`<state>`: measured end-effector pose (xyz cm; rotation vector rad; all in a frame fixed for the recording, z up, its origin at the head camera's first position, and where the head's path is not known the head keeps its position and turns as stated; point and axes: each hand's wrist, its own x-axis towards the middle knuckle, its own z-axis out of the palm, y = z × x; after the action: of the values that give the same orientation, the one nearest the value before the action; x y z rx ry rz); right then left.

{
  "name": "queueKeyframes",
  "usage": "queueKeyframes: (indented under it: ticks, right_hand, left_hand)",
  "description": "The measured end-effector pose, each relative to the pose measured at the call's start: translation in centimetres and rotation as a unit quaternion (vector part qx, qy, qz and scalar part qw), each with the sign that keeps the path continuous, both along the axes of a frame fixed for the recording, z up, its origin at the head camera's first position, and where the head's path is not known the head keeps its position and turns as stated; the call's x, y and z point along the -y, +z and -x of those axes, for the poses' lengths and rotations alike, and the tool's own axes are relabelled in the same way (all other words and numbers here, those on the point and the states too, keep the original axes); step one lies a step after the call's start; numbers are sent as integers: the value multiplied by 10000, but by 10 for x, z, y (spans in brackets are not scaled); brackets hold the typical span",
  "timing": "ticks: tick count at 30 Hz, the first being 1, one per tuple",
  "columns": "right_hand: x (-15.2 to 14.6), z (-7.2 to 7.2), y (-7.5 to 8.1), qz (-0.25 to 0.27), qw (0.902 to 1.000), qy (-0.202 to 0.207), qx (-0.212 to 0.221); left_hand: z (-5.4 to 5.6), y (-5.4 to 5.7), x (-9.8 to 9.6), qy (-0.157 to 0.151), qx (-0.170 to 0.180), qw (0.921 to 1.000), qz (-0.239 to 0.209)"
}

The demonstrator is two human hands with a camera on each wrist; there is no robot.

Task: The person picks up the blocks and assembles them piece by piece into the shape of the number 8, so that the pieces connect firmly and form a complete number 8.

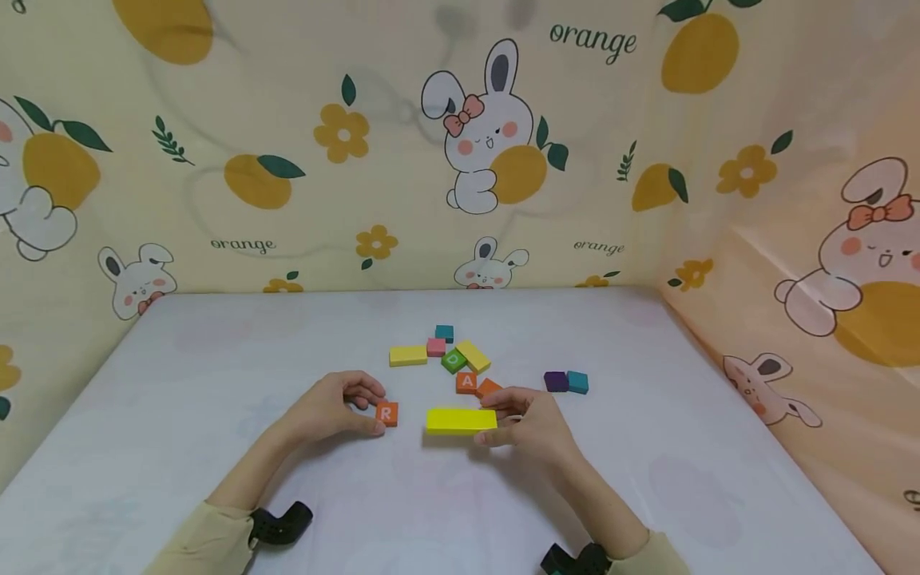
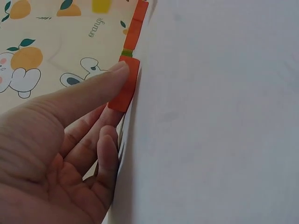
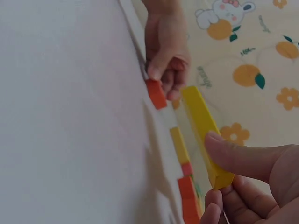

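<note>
On the white tabletop, my left hand (image 1: 338, 406) pinches an orange block marked R (image 1: 387, 414) by its left side. The left wrist view has the thumb on the near face of this orange block (image 2: 124, 86), other fingers behind and below it. My right hand (image 1: 537, 423) grips the right end of a long yellow block (image 1: 453, 421) between thumb and fingers. That yellow block (image 3: 202, 126) is lifted off the table and points toward the left hand in the right wrist view. Just behind the right fingertips lie an orange block (image 1: 489, 386) and an orange block marked A (image 1: 466, 382).
Farther back sit a green lettered block (image 1: 454, 361), two yellow blocks, one lying flat (image 1: 407, 356) and one slanted (image 1: 473, 356), a pink block (image 1: 436, 347) and a teal block (image 1: 444, 333). Off to the right, a purple block (image 1: 556, 382) touches another teal block (image 1: 578, 382). Printed cloth walls surround the table.
</note>
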<state>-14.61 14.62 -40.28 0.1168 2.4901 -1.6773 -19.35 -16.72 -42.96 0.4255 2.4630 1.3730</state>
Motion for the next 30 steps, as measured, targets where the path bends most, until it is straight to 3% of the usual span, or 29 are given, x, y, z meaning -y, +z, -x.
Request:
queueKeyframes:
  ticks: [7, 15, 21, 30]
  right_hand:
    - [19, 8, -9, -297, 9988, 376, -140]
    - [27, 12, -14, -1020, 9910, 728, -466]
    - [30, 12, -12, -920, 9904, 900, -497]
    - [32, 14, -15, -895, 9892, 1025, -547]
  left_hand:
    - [1, 0, -2, 143, -15, 9999, 74]
    - [0, 0, -6, 193, 44, 9997, 121]
    - [-1, 0, -9, 413, 17, 9989, 228]
    - [-2, -2, -10, 428, -75, 9988, 245]
